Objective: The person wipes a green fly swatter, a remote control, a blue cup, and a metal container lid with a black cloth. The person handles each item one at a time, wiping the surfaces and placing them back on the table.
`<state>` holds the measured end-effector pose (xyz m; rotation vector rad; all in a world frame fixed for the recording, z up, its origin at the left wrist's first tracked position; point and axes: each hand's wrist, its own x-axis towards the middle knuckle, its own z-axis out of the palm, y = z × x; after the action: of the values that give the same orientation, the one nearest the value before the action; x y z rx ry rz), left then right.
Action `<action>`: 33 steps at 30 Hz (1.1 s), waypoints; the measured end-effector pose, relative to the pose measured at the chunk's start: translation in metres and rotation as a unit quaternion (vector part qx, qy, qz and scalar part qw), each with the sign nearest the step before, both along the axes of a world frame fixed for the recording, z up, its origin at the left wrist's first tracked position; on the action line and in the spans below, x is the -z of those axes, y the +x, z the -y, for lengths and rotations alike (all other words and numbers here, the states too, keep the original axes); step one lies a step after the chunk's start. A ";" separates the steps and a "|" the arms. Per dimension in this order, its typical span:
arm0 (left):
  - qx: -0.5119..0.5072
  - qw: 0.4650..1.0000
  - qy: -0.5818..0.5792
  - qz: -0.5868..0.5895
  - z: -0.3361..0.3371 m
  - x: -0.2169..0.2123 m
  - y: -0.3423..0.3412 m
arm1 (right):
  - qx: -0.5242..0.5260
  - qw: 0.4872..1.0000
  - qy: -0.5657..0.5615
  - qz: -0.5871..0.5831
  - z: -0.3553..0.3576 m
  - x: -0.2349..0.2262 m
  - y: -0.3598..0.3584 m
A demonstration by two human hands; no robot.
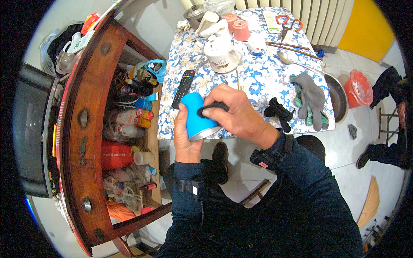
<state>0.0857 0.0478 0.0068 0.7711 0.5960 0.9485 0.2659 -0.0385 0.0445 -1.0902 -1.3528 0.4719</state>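
Blue mug gripped by left hand, right hand clasping its black handle (contents hidden)

Remote control on table, left of kettle; gloves right.

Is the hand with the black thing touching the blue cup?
Touching. The head view shows the right hand pressing a black object onto the blue cup, which the left hand holds.
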 end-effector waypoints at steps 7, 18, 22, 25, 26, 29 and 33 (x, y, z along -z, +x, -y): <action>-0.079 0.993 0.084 -0.021 0.000 -0.014 -0.008 | -0.095 0.995 -0.009 0.014 0.004 -0.007 0.004; 0.039 0.989 0.114 -0.081 0.017 -0.008 -0.003 | 0.075 0.995 -0.036 -0.052 -0.016 -0.007 0.003; 0.071 0.997 0.014 0.010 0.016 -0.011 0.000 | 0.031 0.988 -0.083 -0.130 -0.014 -0.003 0.003; 0.001 0.998 -0.034 0.057 0.017 -0.014 0.005 | 0.004 0.982 -0.088 -0.167 -0.011 -0.003 0.001; -0.041 0.996 -0.041 0.061 0.018 -0.014 0.007 | -0.013 0.980 -0.082 -0.184 -0.010 -0.003 0.001; -0.043 0.994 -0.063 0.081 0.017 -0.012 0.011 | -0.030 0.977 -0.072 -0.196 -0.011 -0.004 0.002; -0.011 0.999 -0.033 -0.004 0.007 -0.010 0.005 | -0.002 0.990 -0.064 -0.127 -0.013 -0.001 0.007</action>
<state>0.0906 0.0407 0.0167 0.7102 0.6399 0.9410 0.2725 -0.0253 0.0458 -1.0911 -1.1136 0.6847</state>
